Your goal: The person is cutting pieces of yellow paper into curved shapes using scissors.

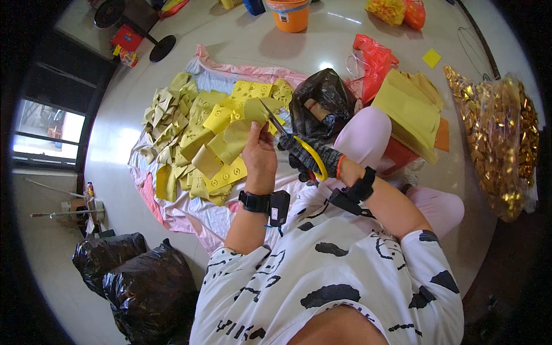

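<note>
My left hand [260,151] is bare and pinches a yellow paper sheet [237,133] with curved edges. In my gloved right hand [311,156] is a pair of scissors [317,157] with yellow handles; the blades point up and left, beside the paper's right end. Whether the blades touch the paper cannot be told. Beyond and left of my hands, a heap of cut and curled yellow papers [189,129], some with round patterns, lies on a pink and white cloth [181,217]. A black plastic bag [321,103] stands just beyond my right hand.
A thick stack of yellow paper [405,112] is beside my right knee, near a red plastic bag [373,64]. Gold foil pieces fill a clear bag [496,138] at the right. Black bags [151,284] stand at lower left; an orange bucket [291,15] and fan base [162,48] lie farther off.
</note>
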